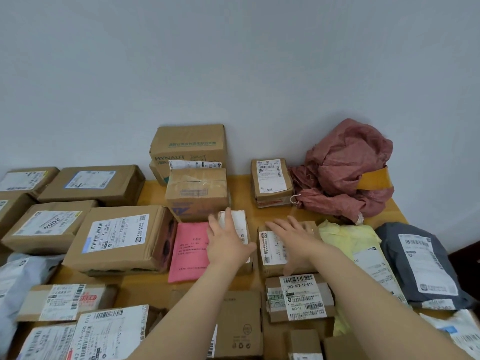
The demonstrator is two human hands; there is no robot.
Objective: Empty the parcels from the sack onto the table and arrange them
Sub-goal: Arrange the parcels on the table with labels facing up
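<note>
The crumpled red sack (345,172) lies slumped at the back right of the wooden table (153,190), against the wall. Many parcels cover the table. My left hand (228,242) rests with straight fingers on a small white-labelled parcel (240,222) next to a pink envelope (188,252). My right hand (296,236) lies flat on a small cardboard box (272,249) just to the right of it. A yellow mailer bag (348,237) and a grey mailer bag (418,263) lie to the right.
Larger cartons (119,237) fill the left side, and two boxes (192,162) are stacked at the back by the wall. A small labelled box (271,181) stands beside the sack. More labelled boxes (298,294) crowd the near edge.
</note>
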